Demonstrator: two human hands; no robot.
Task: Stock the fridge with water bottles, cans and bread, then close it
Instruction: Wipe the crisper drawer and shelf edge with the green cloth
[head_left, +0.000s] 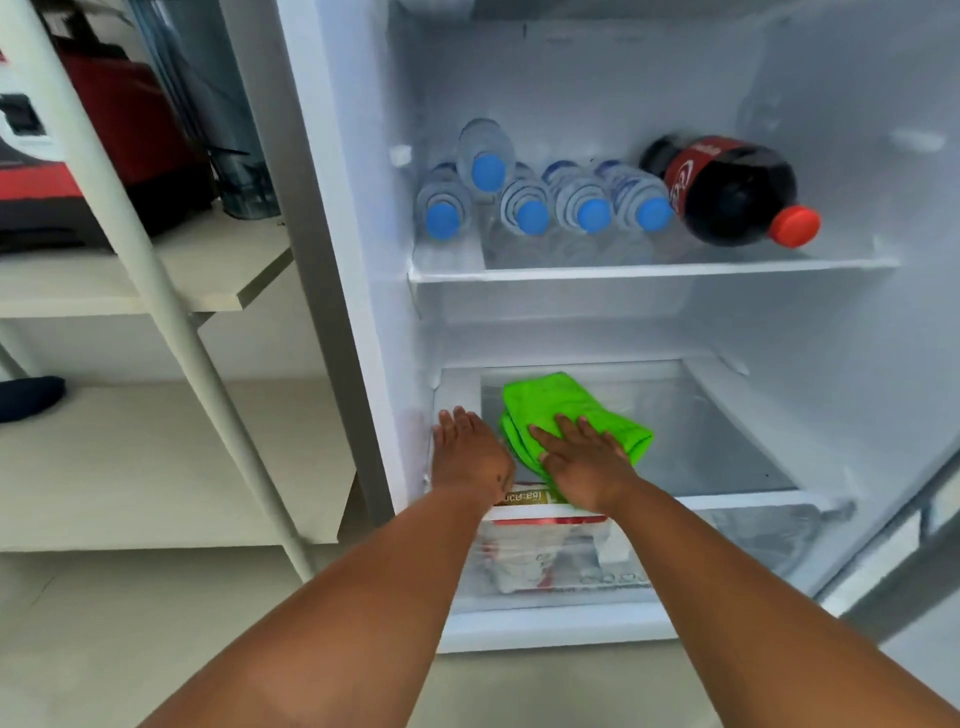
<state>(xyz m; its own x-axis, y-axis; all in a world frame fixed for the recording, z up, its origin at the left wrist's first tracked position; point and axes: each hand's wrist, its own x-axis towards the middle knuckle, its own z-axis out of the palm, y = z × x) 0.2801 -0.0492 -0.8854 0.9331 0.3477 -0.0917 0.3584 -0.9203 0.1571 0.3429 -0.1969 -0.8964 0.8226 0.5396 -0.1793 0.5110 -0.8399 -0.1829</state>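
The fridge (831, 130) stands open and fills most of the view. Its top is cut off by the frame, and only a strip of its door (893, 545) shows at the lower right. To the left is a white rack (208, 260), also cropped, holding a red appliance (119, 130) that is only partly visible.

Upper shelf (649, 271): a dark cola bottle (727, 192) lies on its side at the right, long axis running back to front, red cap pointing forward and slightly right. Just beside it, five water bottles (582, 202) lie on their sides, long axes back to front, blue caps facing the camera. One rests on top of the others at the left. Their rear ends are hard to make out against the white wall.

Lower shelf (727, 441): clear glass over a drawer (753, 540). Inside the drawer, beneath the forearms, sits a red and white package (540, 561), possibly bread. The frosted front blurs it and its print cannot be read.

A folded green cloth (545, 400) lies on the left half of the lower shelf, its near edge hidden under the right hand (584, 462), which presses flat on it with fingers straight and spread. The left hand (470, 457) rests flat on the shelf's left border, fingers straight and close, gripping nothing, just beside the cloth.
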